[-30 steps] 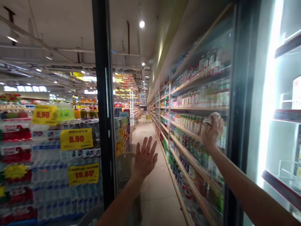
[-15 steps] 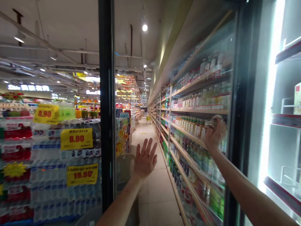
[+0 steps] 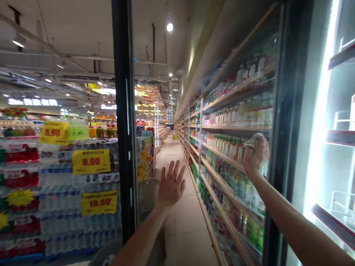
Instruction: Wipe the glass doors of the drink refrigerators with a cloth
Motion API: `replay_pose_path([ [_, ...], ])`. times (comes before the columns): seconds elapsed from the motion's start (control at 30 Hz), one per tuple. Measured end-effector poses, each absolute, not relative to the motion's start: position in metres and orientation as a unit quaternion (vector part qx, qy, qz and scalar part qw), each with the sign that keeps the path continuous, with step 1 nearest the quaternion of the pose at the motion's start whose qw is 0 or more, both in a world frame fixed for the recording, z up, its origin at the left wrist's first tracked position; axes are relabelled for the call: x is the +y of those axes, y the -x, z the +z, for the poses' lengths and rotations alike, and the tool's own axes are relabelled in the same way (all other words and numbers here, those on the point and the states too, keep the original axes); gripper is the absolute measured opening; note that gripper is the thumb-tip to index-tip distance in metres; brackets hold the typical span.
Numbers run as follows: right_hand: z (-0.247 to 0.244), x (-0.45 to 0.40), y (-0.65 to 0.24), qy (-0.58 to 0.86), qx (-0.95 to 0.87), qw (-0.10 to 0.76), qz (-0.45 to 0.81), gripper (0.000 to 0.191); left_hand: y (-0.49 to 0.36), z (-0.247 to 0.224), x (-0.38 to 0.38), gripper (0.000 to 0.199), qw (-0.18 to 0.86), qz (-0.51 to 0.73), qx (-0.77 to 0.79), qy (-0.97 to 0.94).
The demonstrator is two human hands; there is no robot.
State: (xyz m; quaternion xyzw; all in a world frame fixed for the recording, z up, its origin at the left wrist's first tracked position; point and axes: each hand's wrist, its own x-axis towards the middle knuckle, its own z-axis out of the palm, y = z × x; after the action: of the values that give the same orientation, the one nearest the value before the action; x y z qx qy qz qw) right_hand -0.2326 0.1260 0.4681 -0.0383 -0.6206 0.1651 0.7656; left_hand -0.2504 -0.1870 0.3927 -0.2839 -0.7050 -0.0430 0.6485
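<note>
A glass door in a black frame (image 3: 124,122) stands in front of me, and I look through its pane down an aisle. My left hand (image 3: 171,183) lies flat against the glass with its fingers spread and nothing in it. Higher up on the right, my right hand (image 3: 258,157) presses a crumpled light-coloured cloth (image 3: 253,142) to the pane. Its fingers are bunched round the cloth. Behind the glass, bottles (image 3: 229,146) line the shelves near that hand.
At the right edge is a lit cooler with shelves (image 3: 341,137). To the left rise stacked packs of bottles (image 3: 59,203) with yellow price signs (image 3: 91,162). A grey bin-like container (image 3: 148,194) shows behind the glass. Farther down the aisle stands a yellow cart (image 3: 175,139).
My right hand and the cloth have shifted slightly right on the glass. The left hand stays nearly in place. The door frame's left post sits a little farther left.
</note>
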Motion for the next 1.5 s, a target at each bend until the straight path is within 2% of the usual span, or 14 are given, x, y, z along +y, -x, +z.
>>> replay_pose_path([
  [0.07, 0.459, 0.102, 0.232, -0.013, -0.645, 0.754, 0.127, 0.060, 0.251, 0.392, -0.187, 0.051, 0.648, -0.042, -0.706, 0.284],
  [0.17, 0.439, 0.062, 0.232, -0.179, -0.705, 0.686, 0.002, 0.060, 0.252, 0.393, -0.189, 0.050, 0.647, -0.043, -0.706, 0.284],
  [0.23, 0.436, 0.053, 0.234, -0.229, -0.714, 0.660, -0.042, 0.062, 0.253, 0.393, -0.189, 0.049, 0.648, -0.045, -0.704, 0.286],
  [0.43, 0.482, 0.075, 0.245, -0.014, -0.617, 0.778, 0.116, 0.064, 0.257, 0.393, -0.188, 0.049, 0.650, -0.042, -0.703, 0.285],
  [0.63, 0.487, 0.023, 0.253, -0.260, -0.686, 0.680, 0.004, 0.070, 0.258, 0.397, -0.190, 0.044, 0.637, -0.083, -0.703, 0.306],
  [0.83, 0.486, -0.010, 0.251, -0.406, -0.691, 0.597, 0.039, 0.074, 0.246, 0.445, -0.162, 0.052, 0.622, -0.268, -0.635, 0.371],
  [0.93, 0.485, -0.002, 0.247, -0.445, -0.681, 0.579, 0.050, 0.075, 0.247, 0.466, -0.143, 0.051, 0.589, -0.276, -0.641, 0.408],
  [1.07, 0.482, 0.028, 0.243, -0.397, -0.683, 0.613, -0.027, 0.077, 0.252, 0.467, -0.125, 0.052, 0.615, -0.187, -0.652, 0.402],
  [1.17, 0.481, 0.046, 0.241, -0.327, -0.676, 0.658, -0.060, 0.075, 0.255, 0.466, -0.123, 0.042, 0.648, -0.139, -0.654, 0.365],
  [1.3, 0.480, 0.049, 0.241, -0.251, -0.672, 0.694, -0.054, 0.069, 0.262, 0.491, -0.162, 0.035, 0.677, -0.079, -0.628, 0.375],
  [1.4, 0.478, 0.044, 0.241, -0.173, -0.674, 0.718, -0.024, 0.065, 0.267, 0.524, -0.209, 0.034, 0.728, -0.134, -0.606, 0.292],
  [1.5, 0.478, 0.041, 0.241, -0.154, -0.676, 0.720, -0.029, 0.061, 0.265, 0.541, -0.229, 0.033, 0.754, -0.215, -0.594, 0.182],
])
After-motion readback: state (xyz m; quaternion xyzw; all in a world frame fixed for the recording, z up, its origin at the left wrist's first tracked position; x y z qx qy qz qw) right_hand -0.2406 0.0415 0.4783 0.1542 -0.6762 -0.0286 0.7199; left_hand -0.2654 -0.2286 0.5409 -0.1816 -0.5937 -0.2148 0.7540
